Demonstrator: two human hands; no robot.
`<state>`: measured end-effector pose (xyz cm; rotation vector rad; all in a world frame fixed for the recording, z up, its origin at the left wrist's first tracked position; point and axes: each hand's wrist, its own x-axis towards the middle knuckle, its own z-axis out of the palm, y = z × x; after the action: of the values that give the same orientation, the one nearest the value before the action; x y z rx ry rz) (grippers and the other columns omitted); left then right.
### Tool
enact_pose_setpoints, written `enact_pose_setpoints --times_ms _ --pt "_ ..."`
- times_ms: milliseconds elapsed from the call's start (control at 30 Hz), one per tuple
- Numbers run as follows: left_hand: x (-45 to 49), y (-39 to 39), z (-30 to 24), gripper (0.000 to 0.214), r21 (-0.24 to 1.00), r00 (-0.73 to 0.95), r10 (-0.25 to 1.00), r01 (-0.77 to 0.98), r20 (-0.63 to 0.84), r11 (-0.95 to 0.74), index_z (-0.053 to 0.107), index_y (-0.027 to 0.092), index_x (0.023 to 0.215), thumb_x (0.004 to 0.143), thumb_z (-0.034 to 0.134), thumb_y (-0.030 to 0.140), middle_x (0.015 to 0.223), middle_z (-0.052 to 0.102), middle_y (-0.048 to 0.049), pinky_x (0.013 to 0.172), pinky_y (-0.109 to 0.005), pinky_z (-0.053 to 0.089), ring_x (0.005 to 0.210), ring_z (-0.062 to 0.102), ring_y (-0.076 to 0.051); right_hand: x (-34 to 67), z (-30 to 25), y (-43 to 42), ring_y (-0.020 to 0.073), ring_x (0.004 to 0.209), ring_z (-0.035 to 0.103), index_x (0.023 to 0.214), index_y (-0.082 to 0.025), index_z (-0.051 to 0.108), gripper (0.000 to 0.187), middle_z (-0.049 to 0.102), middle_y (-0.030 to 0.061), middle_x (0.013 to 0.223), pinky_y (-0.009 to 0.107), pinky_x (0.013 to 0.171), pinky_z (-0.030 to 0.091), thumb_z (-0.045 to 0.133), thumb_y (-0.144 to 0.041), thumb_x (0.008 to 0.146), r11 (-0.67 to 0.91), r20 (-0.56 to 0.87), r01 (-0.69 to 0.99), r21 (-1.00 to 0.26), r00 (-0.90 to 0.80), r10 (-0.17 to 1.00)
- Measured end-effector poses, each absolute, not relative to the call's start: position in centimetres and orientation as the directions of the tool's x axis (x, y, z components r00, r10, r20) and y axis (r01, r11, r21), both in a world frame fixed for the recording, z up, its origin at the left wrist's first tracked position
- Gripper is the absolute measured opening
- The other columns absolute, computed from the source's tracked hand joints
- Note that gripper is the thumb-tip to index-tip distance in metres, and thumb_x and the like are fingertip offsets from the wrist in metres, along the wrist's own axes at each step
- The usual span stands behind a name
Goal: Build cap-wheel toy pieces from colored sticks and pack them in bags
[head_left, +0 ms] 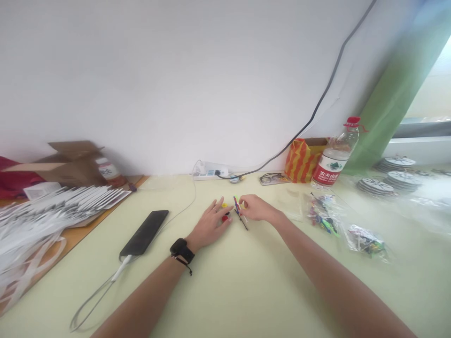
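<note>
My left hand (210,224) lies on the pale yellow table (225,291), fingers stretched out, a black watch on its wrist. Its fingertips rest by small red and yellow pieces (224,217). My right hand (256,208) is curled in a pinch around a small bundle of coloured sticks (238,207), held upright. A thin black stick (243,220) lies on the table just below that bundle. What the pieces are exactly is too small to tell.
A black phone (145,232) on a white cable lies to the left. White paper bags (45,211) and a cardboard box (70,164) fill the left side. Clear packets of coloured pieces (324,216), a water bottle (336,157), glasses (273,178) and a power strip (210,171) stand farther back and right.
</note>
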<state>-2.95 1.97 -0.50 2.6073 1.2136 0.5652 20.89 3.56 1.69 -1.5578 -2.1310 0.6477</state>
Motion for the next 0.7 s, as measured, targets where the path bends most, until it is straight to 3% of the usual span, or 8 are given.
enact_pose_setpoints --times_ms 133,300,500,700 --pt "-2.6 2.1 -0.2 0.040 0.303 0.557 0.738 0.679 0.381 -0.669 0.060 0.029 0.137 0.100 0.051 0.039 0.156 0.048 -0.0057 0.121 -0.052 0.035 0.149 0.037 -0.030 20.6 1.6 3.3 0.0143 0.067 0.060 0.103 -0.019 0.070 0.022 0.067 0.0012 0.082 0.023 0.058 0.041 0.070 -0.020 0.081 0.265 0.014 0.744 -0.614 -0.326 0.945" --pt "-2.5 1.8 -0.1 0.031 0.323 0.494 0.756 0.698 0.430 -0.639 0.061 0.027 0.128 0.099 0.052 0.037 0.145 0.058 -0.0060 0.114 -0.050 0.041 0.139 0.046 -0.028 19.5 2.1 2.9 0.0161 0.084 0.061 0.110 -0.022 0.072 0.024 0.068 0.0024 0.093 0.025 0.072 0.044 0.063 -0.021 0.088 0.386 0.098 0.685 -0.618 -0.420 0.902" --pt "-2.8 1.8 -1.1 0.056 0.385 0.422 0.881 0.792 0.214 -0.473 0.031 0.025 0.156 0.105 0.033 0.049 0.165 0.032 -0.0102 0.121 -0.059 0.027 0.155 0.019 -0.034 18.7 1.3 2.6 0.0167 0.082 0.057 0.120 -0.026 0.072 0.032 0.060 0.0028 0.090 0.028 0.078 0.044 0.058 -0.020 0.092 0.560 0.191 0.608 -0.562 -0.563 0.804" --pt "-2.9 2.1 -1.3 0.067 0.370 0.442 0.887 0.807 0.138 -0.460 0.022 0.023 0.161 0.105 0.029 0.057 0.170 0.016 -0.0111 0.125 -0.054 0.018 0.158 0.011 -0.031 18.7 1.0 2.3 0.0223 0.098 0.057 0.123 -0.027 0.071 0.034 0.060 0.0073 0.101 0.032 0.086 0.044 0.059 -0.018 0.093 0.585 0.225 0.660 -0.471 -0.551 0.803"
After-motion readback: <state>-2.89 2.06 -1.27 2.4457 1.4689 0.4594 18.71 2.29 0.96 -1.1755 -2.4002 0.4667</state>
